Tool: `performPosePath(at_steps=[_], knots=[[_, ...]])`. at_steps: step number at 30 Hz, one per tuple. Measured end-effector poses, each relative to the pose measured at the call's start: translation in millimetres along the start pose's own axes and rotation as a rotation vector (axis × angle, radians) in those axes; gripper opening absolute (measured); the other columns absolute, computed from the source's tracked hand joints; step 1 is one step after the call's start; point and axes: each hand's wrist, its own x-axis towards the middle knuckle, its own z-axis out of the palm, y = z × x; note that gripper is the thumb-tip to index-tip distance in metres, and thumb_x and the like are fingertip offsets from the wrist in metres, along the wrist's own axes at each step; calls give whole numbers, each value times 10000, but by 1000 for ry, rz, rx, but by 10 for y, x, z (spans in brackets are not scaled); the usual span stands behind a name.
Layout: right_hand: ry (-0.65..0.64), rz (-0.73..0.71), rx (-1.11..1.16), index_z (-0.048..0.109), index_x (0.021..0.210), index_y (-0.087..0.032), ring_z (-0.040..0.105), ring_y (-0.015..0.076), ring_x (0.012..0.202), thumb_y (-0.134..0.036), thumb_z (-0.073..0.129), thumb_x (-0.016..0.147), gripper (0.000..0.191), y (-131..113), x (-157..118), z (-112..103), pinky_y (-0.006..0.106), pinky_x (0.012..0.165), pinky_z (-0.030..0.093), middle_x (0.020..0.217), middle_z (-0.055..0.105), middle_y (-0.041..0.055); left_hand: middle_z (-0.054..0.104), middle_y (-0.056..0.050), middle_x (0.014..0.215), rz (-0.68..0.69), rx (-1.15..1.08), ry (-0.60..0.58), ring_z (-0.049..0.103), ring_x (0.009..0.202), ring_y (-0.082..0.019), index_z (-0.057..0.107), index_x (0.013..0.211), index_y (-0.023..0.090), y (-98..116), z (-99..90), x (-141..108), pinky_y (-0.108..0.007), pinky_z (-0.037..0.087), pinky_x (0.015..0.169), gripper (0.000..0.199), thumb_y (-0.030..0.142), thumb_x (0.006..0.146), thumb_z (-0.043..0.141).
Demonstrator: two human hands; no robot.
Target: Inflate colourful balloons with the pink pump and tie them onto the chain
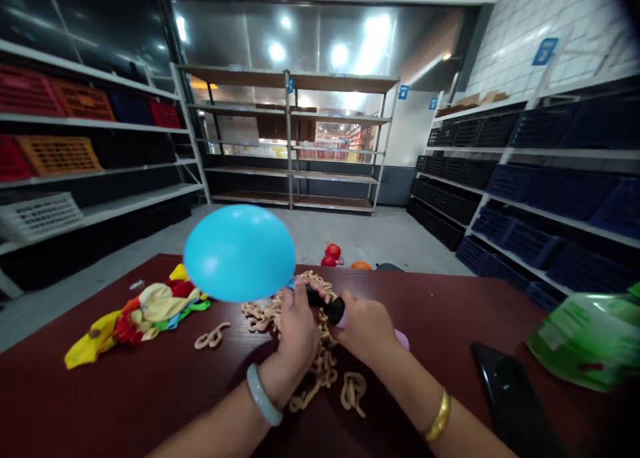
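Observation:
A round, inflated blue balloon (pixel 240 253) extends up and left from my left hand (pixel 299 331), whose fingers are closed around its neck. My right hand (pixel 367 328) grips a hand balloon pump with a black front part (pixel 336 310) and a pale purple body, whose end (pixel 402 339) shows past my wrist. The balloon's neck meets the pump's black end between my hands; my fingers hide the exact join. Under both hands lies a heap of tan, twisted rubbery strands (pixel 325 365). Single loops of it rest nearby (pixel 354 393).
Limp balloons (pixel 160 305) in several colours lie at the table's left. On the right are a black phone (pixel 510 391) and a green plastic pouch (pixel 590 338). Red balls or balloons (pixel 333 251) sit on the floor beyond the brown table (pixel 425 298). Shelves with crates (pixel 565 191) line the room.

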Motion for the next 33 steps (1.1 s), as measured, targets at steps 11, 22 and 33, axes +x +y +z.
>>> performPosePath(at_steps=[11,22,33], knots=[[-156,83,-69,566,973,-209,699,258,830,-495,567,844,314,-40,40,-178,290,614,382,906,716,80,549,9,636,39,-67,-39,548,548,-125,477,756,193,158,-54,303,-258,463,539,266,401,853,611],[-127,64,-117,566,964,-234,689,251,781,-522,585,823,321,82,33,-100,297,610,395,879,711,53,515,24,632,119,-170,89,524,523,-113,449,787,200,535,-279,712,-232,415,489,293,396,816,664],[-77,51,-102,536,914,-198,689,253,763,-424,595,807,257,-22,-3,-50,290,591,364,814,696,76,571,19,649,-85,-109,35,548,557,-115,469,795,197,-84,15,15,-259,465,571,260,389,835,640]])
